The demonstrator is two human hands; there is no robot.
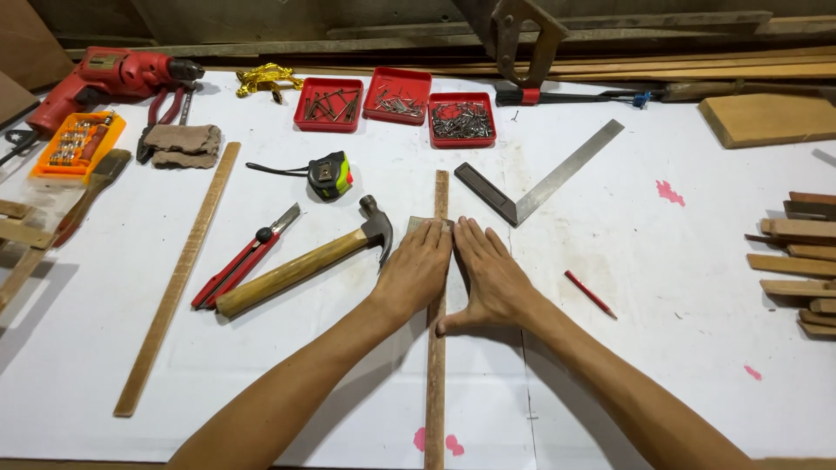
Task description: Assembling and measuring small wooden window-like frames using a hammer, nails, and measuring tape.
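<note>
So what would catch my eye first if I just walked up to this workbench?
Probably the two hands pressed flat at the middle of the white table: the left hand and right hand lie on either side of a thin wooden strip that runs toward the viewer. Next, the three red trays of nails at the back, and the red drill in the far left corner.

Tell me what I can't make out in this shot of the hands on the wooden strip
Head view only:
- What lies under the left hand and right hand: the palms cover it, and part of the thin wooden strip.
- The strip's near end: cut off by the bottom edge.
- Contents of the three red trays: too small to tell nails from screws.
- The stacked wood pieces: cut off at the right edge.
</note>
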